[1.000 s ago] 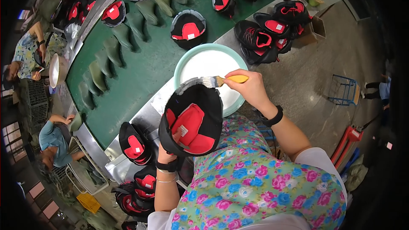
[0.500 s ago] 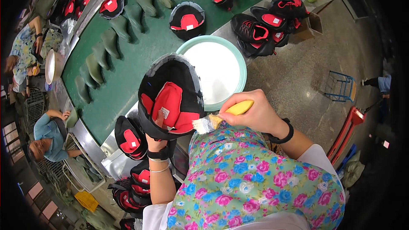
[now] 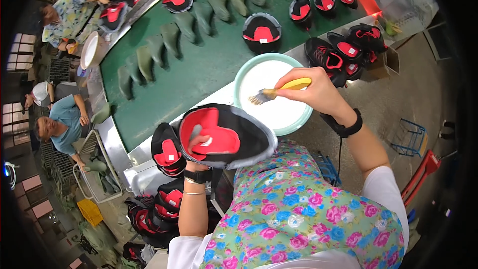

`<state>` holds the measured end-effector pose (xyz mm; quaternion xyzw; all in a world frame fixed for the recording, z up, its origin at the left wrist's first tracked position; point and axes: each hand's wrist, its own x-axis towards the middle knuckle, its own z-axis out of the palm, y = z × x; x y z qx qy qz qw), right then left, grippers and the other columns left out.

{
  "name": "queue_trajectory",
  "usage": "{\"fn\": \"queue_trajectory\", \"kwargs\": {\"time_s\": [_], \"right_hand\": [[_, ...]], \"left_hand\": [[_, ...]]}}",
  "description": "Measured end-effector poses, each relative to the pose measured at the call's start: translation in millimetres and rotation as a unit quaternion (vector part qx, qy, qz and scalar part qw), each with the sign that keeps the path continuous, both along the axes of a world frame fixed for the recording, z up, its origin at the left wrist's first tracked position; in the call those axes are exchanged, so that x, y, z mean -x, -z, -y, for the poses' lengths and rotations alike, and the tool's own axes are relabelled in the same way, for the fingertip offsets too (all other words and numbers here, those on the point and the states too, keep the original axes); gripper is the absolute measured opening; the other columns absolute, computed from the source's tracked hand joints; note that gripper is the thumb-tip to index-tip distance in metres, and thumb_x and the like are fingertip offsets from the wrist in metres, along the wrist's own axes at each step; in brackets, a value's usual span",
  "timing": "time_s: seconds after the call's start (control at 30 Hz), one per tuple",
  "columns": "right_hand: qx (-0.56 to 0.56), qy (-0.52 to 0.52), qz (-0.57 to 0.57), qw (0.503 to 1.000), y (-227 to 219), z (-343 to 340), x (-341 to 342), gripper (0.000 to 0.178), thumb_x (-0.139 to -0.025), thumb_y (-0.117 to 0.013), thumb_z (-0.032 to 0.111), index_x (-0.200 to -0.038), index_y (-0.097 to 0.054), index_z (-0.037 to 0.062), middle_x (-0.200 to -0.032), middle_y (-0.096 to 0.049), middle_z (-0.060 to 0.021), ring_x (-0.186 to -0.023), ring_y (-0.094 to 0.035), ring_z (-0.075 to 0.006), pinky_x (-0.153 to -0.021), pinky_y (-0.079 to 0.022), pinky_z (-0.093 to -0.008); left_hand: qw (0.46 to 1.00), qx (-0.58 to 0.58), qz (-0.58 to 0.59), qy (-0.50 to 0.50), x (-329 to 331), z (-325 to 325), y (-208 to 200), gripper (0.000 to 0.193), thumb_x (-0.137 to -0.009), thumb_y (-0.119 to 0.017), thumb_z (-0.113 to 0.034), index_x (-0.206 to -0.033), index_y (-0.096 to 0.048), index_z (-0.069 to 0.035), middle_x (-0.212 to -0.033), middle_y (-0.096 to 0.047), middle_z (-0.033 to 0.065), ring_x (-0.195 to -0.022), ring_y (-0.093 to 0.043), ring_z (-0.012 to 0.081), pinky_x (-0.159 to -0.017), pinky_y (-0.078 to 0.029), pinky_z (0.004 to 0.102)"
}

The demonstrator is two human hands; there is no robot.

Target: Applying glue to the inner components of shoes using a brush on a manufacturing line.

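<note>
My left hand (image 3: 199,142) grips a black and red shoe upper (image 3: 251,128), with fingers showing inside against the red lining. The upper lies on its side, its grey-white coated rim toward the right. In my right hand (image 3: 318,89) is a paintbrush (image 3: 298,84) with a yellow handle. Its bristles are over or in the white liquid of a pale green basin (image 3: 239,71); whether they touch the liquid I cannot tell. The basin stands at the bench's near edge, just beyond the upper.
Green shoe lasts (image 3: 170,40) line the green bench (image 3: 199,77). A coated upper (image 3: 262,32) stands past the basin. Black shoes (image 3: 343,52) are piled at the right, more uppers (image 3: 167,152) at the left. Two people (image 3: 67,119) work at the far left, with another partly hidden behind.
My right hand has moved the brush from the upper's near edge up over the basin. My left hand has turned the upper so its rim points right. The whole view has shifted.
</note>
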<state>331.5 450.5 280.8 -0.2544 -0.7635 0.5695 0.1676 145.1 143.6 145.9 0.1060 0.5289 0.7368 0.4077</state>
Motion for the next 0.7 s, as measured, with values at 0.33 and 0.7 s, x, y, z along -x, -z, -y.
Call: {"fn": "queue_trajectory", "kwargs": {"time_s": [0.33, 0.7], "right_hand": [[-0.022, -0.137, -0.055, 0.989, -10.7, 19.6, 56.8, 0.017, -0.076, -0.073, 0.017, -0.086, -0.070, 0.0032, -0.075, -0.067, -0.0057, -0.068, -0.063, -0.0106, -0.063, -0.049, -0.0240], [0.166, 0.229, 0.002, 0.959, 55.4, -18.9, -24.8, 0.012, -0.081, -0.069, 0.008, -0.083, -0.066, -0.0035, -0.067, -0.064, -0.0071, -0.057, -0.060, -0.0102, -0.053, -0.047, -0.0218]], "left_hand": [[0.960, 0.019, -0.058, 0.273, -26.1, -78.7, -47.3, 0.027, -0.091, -0.053, -0.016, -0.104, -0.059, 0.006, -0.110, -0.061, 0.0158, -0.101, -0.059, 0.0223, -0.091, -0.049, 0.0356], [0.960, 0.035, 0.267, 0.073, 54.8, -73.8, -22.9, 0.042, -0.091, -0.056, -0.023, -0.126, -0.048, -0.001, -0.121, -0.058, 0.0151, -0.117, -0.052, 0.0292, -0.103, -0.040, 0.0459]]}}
